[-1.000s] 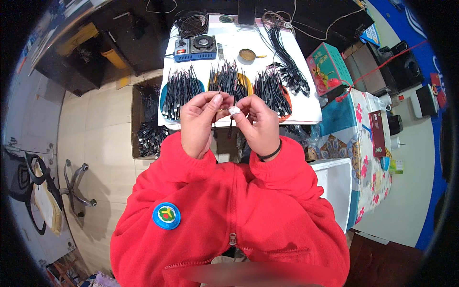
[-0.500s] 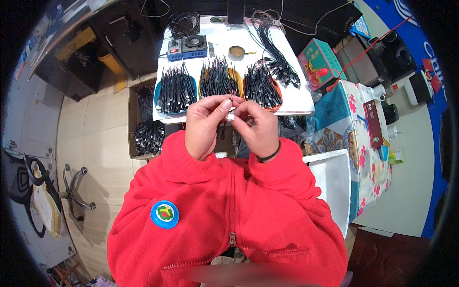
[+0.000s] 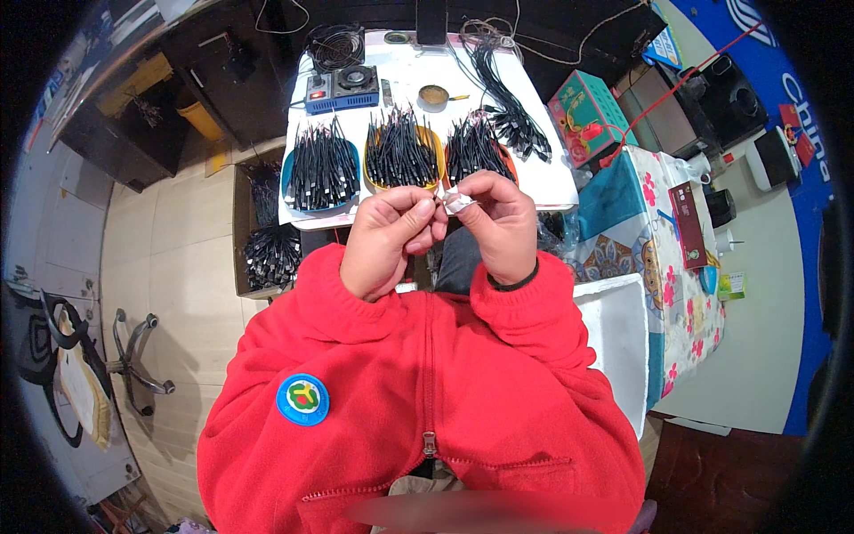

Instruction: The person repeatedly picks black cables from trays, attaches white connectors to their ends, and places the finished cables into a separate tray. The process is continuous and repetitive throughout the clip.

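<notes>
In front of my chest, my left hand [image 3: 384, 238] is closed, thumb and fingers pinching a thin cable that is almost wholly hidden by the fingers. Beside it my right hand [image 3: 503, 233] pinches a small crumpled white scrap [image 3: 458, 201], like tissue or paper. The fingertips of both hands nearly meet at the scrap. Just beyond them, at the table's near edge, stand a blue tray [image 3: 286, 178], a yellow tray [image 3: 439, 151] and an orange tray [image 3: 511, 166]. Each is heaped with short black cables with bared ends.
On the white table [image 3: 391, 55] sit a blue-sided hot plate [image 3: 342, 92], a small round pan [image 3: 433, 96] and a bundle of long black cables [image 3: 511, 111]. A green box [image 3: 592, 116] stands at right. A carton [image 3: 245, 214] of cables is at lower left.
My hands have drawn slightly apart, the right one shifting rightward with the white scrap. The scrap shows more openly, and the red wire ends above my left fingers no longer show.
</notes>
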